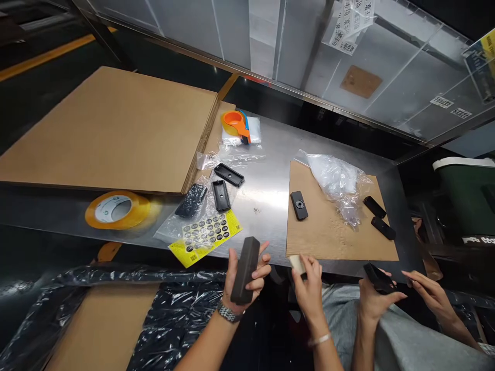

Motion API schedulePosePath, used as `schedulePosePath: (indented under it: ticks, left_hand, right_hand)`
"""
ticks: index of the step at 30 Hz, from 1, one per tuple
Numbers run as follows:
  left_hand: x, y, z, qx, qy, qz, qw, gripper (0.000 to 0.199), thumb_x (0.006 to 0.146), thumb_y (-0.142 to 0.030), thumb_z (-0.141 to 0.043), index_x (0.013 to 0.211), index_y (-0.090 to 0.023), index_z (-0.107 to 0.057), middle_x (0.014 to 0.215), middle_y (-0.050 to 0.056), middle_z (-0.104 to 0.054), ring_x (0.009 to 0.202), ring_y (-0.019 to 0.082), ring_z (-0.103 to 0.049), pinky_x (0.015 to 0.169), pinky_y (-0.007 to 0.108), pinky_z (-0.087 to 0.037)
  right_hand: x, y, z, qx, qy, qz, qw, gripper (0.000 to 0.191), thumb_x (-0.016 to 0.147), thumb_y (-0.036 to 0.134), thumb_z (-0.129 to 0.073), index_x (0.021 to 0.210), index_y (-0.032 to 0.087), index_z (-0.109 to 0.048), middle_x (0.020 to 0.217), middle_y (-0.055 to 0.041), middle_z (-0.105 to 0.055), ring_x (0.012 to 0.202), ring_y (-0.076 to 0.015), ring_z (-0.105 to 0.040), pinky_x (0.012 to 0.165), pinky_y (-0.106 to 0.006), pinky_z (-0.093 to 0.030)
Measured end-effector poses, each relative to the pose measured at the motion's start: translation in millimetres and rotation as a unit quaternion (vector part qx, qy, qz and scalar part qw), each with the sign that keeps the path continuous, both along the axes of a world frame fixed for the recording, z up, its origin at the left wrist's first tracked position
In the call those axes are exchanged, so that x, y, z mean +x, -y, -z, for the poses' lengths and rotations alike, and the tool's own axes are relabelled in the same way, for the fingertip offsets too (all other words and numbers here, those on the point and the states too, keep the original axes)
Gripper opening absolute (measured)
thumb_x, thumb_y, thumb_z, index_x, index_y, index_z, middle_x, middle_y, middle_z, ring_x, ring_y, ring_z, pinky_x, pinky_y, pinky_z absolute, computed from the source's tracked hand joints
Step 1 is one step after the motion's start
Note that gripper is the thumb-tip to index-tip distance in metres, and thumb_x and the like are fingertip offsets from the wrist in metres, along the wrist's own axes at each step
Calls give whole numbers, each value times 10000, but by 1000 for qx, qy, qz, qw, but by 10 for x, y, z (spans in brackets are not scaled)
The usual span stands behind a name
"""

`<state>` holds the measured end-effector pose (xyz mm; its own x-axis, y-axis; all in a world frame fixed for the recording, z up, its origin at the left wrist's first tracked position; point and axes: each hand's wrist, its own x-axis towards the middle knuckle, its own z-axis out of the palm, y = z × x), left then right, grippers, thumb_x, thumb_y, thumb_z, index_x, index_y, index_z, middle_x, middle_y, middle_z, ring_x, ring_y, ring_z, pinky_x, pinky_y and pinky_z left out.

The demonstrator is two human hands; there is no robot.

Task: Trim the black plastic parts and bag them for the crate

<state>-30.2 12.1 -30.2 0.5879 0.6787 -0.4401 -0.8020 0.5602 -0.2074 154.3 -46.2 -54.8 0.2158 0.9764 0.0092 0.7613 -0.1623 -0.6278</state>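
My left hand (246, 281), with a watch on its wrist, is closed round a long black rectangular casing (246, 270) held tilted in front of the table edge. My right hand (310, 283) pinches a small cream-coloured block (297, 264) between thumb and fingers; I cannot make out what it is made of. Beyond my left hand lies a yellow sheet of round black stickers (204, 238), partly under clear plastic. Two open black shells (220, 196) rest behind it, beside a bagged black piece (191, 200).
Left are stacked cardboard sheets (116, 129) and a tape roll (117, 209); farther back sits an orange tape dispenser (236, 123). A cardboard sheet (328, 242) carries black parts and a plastic bag (334, 175). At right, a co-worker's hands (373, 296) hold a black part (379, 278).
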Motion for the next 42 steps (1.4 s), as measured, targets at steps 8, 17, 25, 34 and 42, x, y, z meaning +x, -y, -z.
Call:
schedulePosePath:
  ticks: [8,17,25,34,42]
  left_hand:
    - [231,15,-103,-4,108,-33,994,444,791,-463,-424,1049,-106,-478,872,84,-467,472,30,-345,278,80,-272]
    - [305,-108,-177,14,-53,-19,998,431,757,-374,-458,1074,-93,-537,818,74,-546,650,123,-483,550,236,-423]
    - [362,-100,-188,13,-83,4,996,345,777,-340,-435,962,-102,-601,858,97,-601,687,147,-532,611,248,-453]
    - [448,-62,-309,11,-117,19,993,358,775,-349,-424,902,-74,-614,852,108,-607,668,144,-539,590,236,-462]
    - [460,39,-322,74,-127,71,987,537,773,-535,-399,892,-60,-621,688,93,-594,601,134,-535,576,227,-448]
  right_hand:
    - [426,-731,701,-20,116,102,988,423,775,363,-433,1074,87,-550,976,-155,-479,936,-278,-402,826,-444,-325]
    - [96,-388,42,25,-10,104,994,317,838,332,-393,1028,124,-539,962,-106,-543,931,-198,-483,828,-348,-374]
    - [-374,205,-655,-81,-300,122,943,194,811,336,-500,908,182,-565,678,4,-531,627,-107,-507,597,-222,-411]
    - [-436,223,-788,-154,-422,143,882,264,778,392,-548,920,171,-520,669,-2,-566,578,-87,-498,512,-188,-391]
    - [-444,241,-851,-211,-546,148,797,356,753,382,-587,996,147,-474,623,3,-583,467,-56,-447,403,-149,-305]
